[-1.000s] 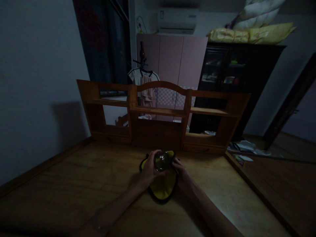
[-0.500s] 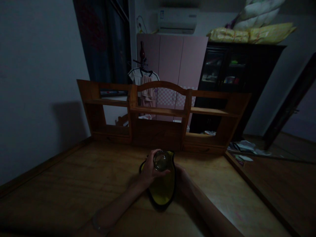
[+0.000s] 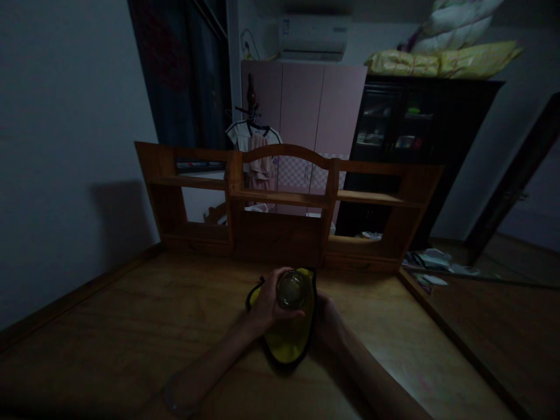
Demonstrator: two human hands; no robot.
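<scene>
My left hand (image 3: 268,303) is wrapped round a small clear glass (image 3: 291,290), held with its mouth towards me just above the wooden table (image 3: 131,326). A yellow cloth with a dark edge (image 3: 289,341) hangs under and behind the glass. My right hand (image 3: 326,312) sits at the cloth's right side, its fingers hidden behind the cloth, apparently gripping it. The room is dim.
A low wooden shelf unit (image 3: 284,201) stands along the table's far edge. Beyond it are a pink wardrobe (image 3: 306,111), hanging clothes (image 3: 258,146) and a dark glass-fronted cabinet (image 3: 402,128) with bedding on top. A wall lies to the left. Papers (image 3: 431,256) lie at the right.
The glass has shifted slightly right and turned in my left hand. The cloth has been drawn round its right side, and my right hand's fingers have gone behind the cloth.
</scene>
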